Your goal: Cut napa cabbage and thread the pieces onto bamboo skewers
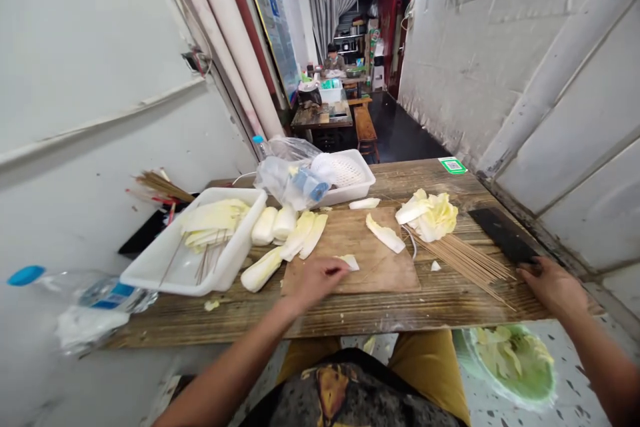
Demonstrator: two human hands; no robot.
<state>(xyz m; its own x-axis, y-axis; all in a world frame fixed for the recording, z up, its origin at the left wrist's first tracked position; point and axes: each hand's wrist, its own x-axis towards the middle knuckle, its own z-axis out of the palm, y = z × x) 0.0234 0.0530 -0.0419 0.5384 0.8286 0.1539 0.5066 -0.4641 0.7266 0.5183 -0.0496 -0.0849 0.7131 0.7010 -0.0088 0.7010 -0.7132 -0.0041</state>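
Observation:
On the wooden cutting board (pixel 345 233), my left hand (pixel 317 283) has its fingers pinched together at a small piece of cabbage leaf (pixel 351 263). At the table's right side my right hand (pixel 556 288) is closed around the near end of a dark cleaver (pixel 500 232), whose blade lies flat on the wood. A curved cabbage strip (pixel 385 233) rests on the board's right part. Cabbage stalk pieces (pixel 263 269) and long leaf strips (pixel 300 235) lie along its left edge. Beyond the board's right corner sits a heap of yellow leaves (pixel 434 215), with thin bamboo skewers (pixel 467 260) beside it.
At left stands a white tray (pixel 135 273) holding skewered cabbage leaves. Another white tray (pixel 367 180), partly covered by a plastic bag (pixel 287 180), is behind the board. A plastic bottle (pixel 100 290) lies far left. Below the table, a green-lined bin (pixel 545 373) contains leaf scraps. A person (pixel 334 59) sits far back.

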